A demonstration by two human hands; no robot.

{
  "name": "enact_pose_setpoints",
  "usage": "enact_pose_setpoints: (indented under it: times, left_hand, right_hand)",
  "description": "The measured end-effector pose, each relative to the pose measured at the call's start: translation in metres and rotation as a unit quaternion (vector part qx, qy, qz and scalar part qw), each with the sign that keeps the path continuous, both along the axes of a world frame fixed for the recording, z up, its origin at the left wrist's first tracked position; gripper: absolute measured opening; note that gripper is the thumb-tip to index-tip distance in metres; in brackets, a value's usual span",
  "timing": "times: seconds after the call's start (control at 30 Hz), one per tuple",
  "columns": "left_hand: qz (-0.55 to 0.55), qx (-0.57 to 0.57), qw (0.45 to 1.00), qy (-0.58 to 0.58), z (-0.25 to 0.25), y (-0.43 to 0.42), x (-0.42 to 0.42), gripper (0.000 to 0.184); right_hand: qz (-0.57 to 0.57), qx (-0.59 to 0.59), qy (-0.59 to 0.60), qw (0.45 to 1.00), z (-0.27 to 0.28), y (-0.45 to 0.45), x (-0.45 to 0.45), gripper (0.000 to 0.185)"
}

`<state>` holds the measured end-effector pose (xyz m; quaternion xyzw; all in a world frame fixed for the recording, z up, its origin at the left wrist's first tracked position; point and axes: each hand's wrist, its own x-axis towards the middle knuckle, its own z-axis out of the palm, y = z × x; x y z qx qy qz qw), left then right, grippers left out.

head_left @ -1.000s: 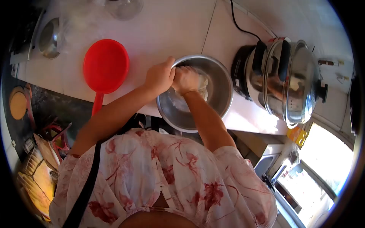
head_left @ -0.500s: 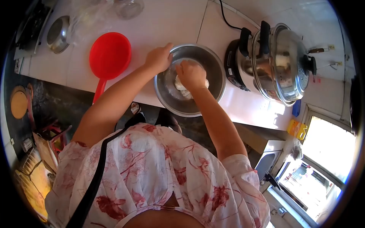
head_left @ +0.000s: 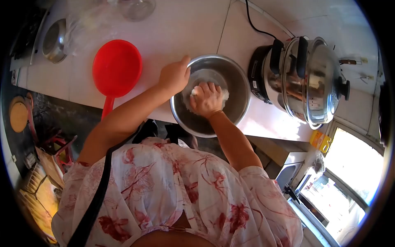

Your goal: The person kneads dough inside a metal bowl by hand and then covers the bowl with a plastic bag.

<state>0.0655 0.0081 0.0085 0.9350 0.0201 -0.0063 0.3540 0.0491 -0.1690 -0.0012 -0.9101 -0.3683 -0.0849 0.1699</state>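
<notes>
A lump of white dough (head_left: 225, 95) lies in a steel mixing bowl (head_left: 242, 78) near the counter's front edge. My left hand (head_left: 175, 77) is closed on the bowl's left rim, thumb pointing up along the edge. Inside the bowl, my right hand (head_left: 207, 100) presses down on the dough with its palm, fingers spread over the top. Most of the dough is hidden beneath that hand.
Left of the bowl lies a red plastic ladle (head_left: 116, 68), its handle past the counter edge. A multi-tier steamer pot (head_left: 314, 78) stands on the right, with a black cord behind it. A metal bowl (head_left: 54, 41) and a clear plastic bag (head_left: 88, 20) are farther left.
My right hand has gone from a fist on the dough to spread fingers pressing over it. My left hand stays on the rim. The view has shifted slightly.
</notes>
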Motion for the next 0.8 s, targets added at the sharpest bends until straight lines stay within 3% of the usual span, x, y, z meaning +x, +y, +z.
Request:
enact_pose_setpoints:
  times: [0.1,0.47,0.63,0.8]
  left_hand:
    - [-0.01,-0.012,1.0,-0.024,0.003,0.001,0.0,0.015]
    - [0.003,-0.025,1.0,0.009,0.004,-0.001,-0.003,0.014]
    - [0.009,-0.028,1.0,-0.001,0.003,-0.002,-0.004,0.014]
    - [0.019,0.0,1.0,-0.021,0.005,-0.002,-0.004,0.015]
  right_hand:
    - [-0.004,0.004,0.017,1.0,-0.005,0.002,0.01,0.02]
    - [-0.023,0.007,0.088,0.996,-0.023,0.015,0.046,0.022]
    - [-0.058,-0.088,0.15,0.983,-0.021,0.021,0.051,0.028]
    - [-0.084,-0.085,0.132,0.984,-0.022,0.026,0.049,0.031]
